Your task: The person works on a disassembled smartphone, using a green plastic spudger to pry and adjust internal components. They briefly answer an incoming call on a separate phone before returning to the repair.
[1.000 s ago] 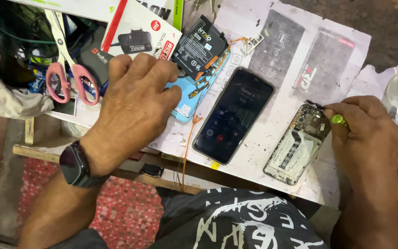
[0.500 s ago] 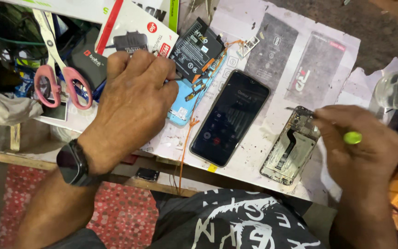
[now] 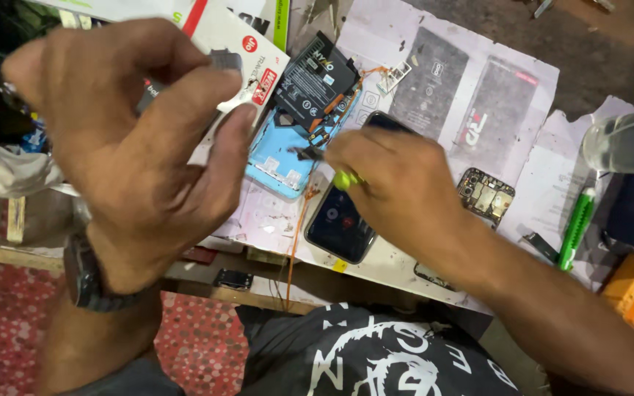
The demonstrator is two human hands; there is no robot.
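Left hand (image 3: pixel 137 139): raised, fingers loosely curled, empty | Right hand (image 3: pixel 398 187): pinching green-tipped tool (image 3: pixel 345 179) over blue phone shell (image 3: pixel 280 158) | black battery (image 3: pixel 315 82) just above shell | dark phone (image 3: pixel 340 224) beneath wrist

There is only one view, from a camera on the person's head, and it looks steeply down on the desk (image 3: pixel 434 271) from close above. The left hand (image 3: pixel 137 139) is very near the lens at 10 o'clock, and the person's own chest fills the 6 o'clock edge.
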